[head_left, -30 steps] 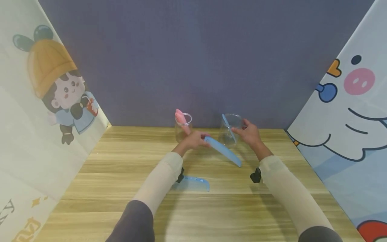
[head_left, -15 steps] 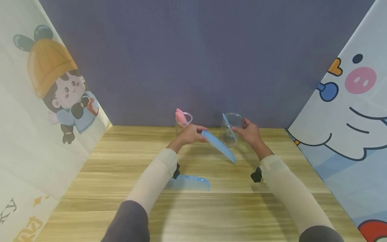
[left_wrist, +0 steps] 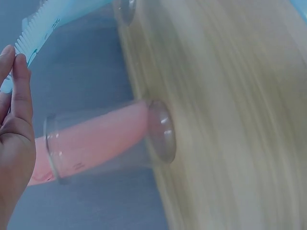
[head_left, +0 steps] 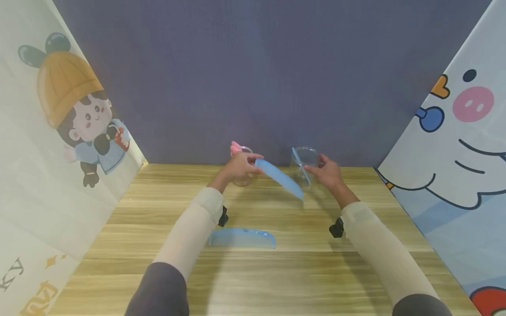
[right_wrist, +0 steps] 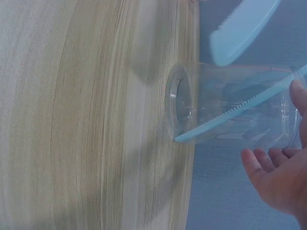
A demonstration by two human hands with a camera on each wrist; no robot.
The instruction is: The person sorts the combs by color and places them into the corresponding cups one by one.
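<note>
My left hand (head_left: 247,163) pinches one end of a light blue comb (head_left: 280,178) and holds it in the air, its far end slanting down toward a clear cup (head_left: 303,163). My right hand (head_left: 321,168) grips that cup on its right side. A thin blue comb (right_wrist: 240,115) leans inside this cup (right_wrist: 230,105). The held comb's tip (right_wrist: 242,31) hovers just beside it. Behind my left hand stands a second clear cup (left_wrist: 105,143) with a pink comb (left_wrist: 96,146) in it. The toothed edge of the held comb (left_wrist: 45,21) shows above my left hand's fingers (left_wrist: 17,91).
Another light blue comb (head_left: 242,238) lies flat on the wooden table (head_left: 276,281), near my left forearm. A dark blue wall (head_left: 257,79) closes the back, and cartoon-printed panels stand on the left (head_left: 59,131) and right (head_left: 454,153).
My left hand has lifted the blue comb up and back, so its lower tip has risen from the table toward the right cup. My right hand stays on the cup.
</note>
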